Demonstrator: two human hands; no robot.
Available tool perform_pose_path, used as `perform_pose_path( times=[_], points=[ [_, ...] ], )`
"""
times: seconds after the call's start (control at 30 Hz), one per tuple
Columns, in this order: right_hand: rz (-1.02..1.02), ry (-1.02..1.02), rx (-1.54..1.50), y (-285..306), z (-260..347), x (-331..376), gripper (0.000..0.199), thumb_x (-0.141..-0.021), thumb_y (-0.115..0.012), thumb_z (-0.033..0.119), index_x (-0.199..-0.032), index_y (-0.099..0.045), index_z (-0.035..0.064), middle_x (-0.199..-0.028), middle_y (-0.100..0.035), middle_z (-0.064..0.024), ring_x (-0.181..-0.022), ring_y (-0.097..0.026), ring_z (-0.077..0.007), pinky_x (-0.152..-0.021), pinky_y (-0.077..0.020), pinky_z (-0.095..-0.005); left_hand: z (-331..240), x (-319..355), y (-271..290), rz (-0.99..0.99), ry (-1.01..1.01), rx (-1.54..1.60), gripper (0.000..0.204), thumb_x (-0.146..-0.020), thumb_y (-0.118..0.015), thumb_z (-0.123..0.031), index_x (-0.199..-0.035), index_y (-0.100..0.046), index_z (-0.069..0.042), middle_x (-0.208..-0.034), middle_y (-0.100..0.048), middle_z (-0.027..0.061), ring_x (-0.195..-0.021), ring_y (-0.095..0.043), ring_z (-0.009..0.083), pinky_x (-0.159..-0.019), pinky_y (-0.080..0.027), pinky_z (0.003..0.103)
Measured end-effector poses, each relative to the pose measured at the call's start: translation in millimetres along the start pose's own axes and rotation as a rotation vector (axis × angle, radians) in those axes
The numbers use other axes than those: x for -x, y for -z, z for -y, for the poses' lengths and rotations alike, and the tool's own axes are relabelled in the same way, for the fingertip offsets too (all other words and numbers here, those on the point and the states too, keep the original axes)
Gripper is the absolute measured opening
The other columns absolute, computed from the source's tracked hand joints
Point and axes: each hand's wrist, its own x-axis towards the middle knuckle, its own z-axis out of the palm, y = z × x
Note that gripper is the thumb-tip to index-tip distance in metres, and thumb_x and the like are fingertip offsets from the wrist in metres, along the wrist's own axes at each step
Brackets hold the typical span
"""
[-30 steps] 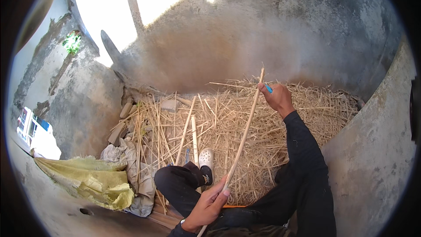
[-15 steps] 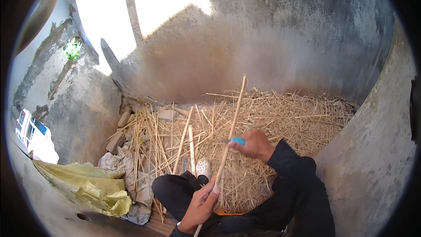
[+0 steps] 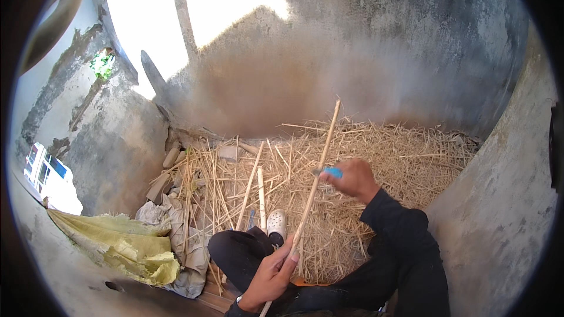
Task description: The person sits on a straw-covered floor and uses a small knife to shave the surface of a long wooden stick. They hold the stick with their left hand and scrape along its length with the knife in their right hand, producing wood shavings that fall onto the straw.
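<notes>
- Our left hand (image 3: pixel 271 273) is wrapped around the lower end of a long thin cane (image 3: pixel 311 191), fingers curled shut on it, low in the view just above our lap.
- Our right hand (image 3: pixel 354 178) is clenched on a small blue-handled tool (image 3: pixel 330 171), whose tip lies against the cane about midway along its length.
- A second ago the right hand was up near the cane's far tip; half a second ago it was partway down; now it sits at the middle. We judge this to be one stroke drawn along the cane toward us, scraping or trimming it, with the lower half not yet reached.
- The cane slants from our lap up and away, its far end reaching over the straw heap (image 3: pixel 376 164); its angle has hardly shifted.
- Our dark-trousered leg stretches forward, with a white shoe (image 3: pixel 276 222) resting in the straw.
- More cut canes (image 3: pixel 252 185) lie on the straw to our left.
- A crumpled yellow sack (image 3: pixel 117 246) and grey cloth lie at the left edge of the floor.
- Rough grey concrete walls (image 3: pixel 376 53) close in the far side and the right; bright daylight falls across the wall's upper left.
</notes>
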Motion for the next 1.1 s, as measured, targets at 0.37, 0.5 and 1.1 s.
perform_pose_path(
  times=[0.37, 0.5, 1.1],
  points=[
    [0.059, 0.081, 0.019, -8, 0, 16, 0.075, -0.078, -0.046, 0.080, -0.058, -0.066, 0.0104, -0.046, -0.053, -0.0071, -0.043, -0.056, -0.0253, -0.044, -0.0425, -0.0393, 1, -6, 2, -0.044, -0.040, -0.059, 0.049, -0.099, -0.050, -0.014, -0.141, -0.035, 0.006, -0.078, -0.050, -0.0034, -0.069, -0.042, 0.0029, -0.058, -0.036, 0.020],
    [-0.064, -0.075, 0.035, 3, -27, -12, 0.071, -0.079, -0.048, 0.078, -0.062, -0.070, 0.0121, -0.046, -0.052, -0.0053, -0.043, -0.056, -0.0238, -0.045, -0.0423, -0.0380, 13, -3, 2, -0.032, -0.140, -0.176, 0.049, -0.099, -0.050, -0.014, -0.141, -0.036, 0.006, -0.068, -0.048, 0.0004, -0.061, -0.042, 0.0050, -0.055, -0.038, 0.023],
    [-0.183, -0.313, 0.073, 34, -81, -25, 0.077, -0.081, -0.044, 0.079, -0.054, -0.057, 0.0075, -0.045, -0.047, -0.0081, -0.045, -0.053, -0.0234, -0.045, -0.0383, -0.0384, 15, -2, 7, 0.135, 0.150, 0.462, 0.047, -0.102, -0.042, -0.019, -0.144, -0.033, 0.000, -0.067, -0.046, 0.0013, -0.052, -0.041, 0.0061, -0.050, -0.036, 0.019]
  ],
)
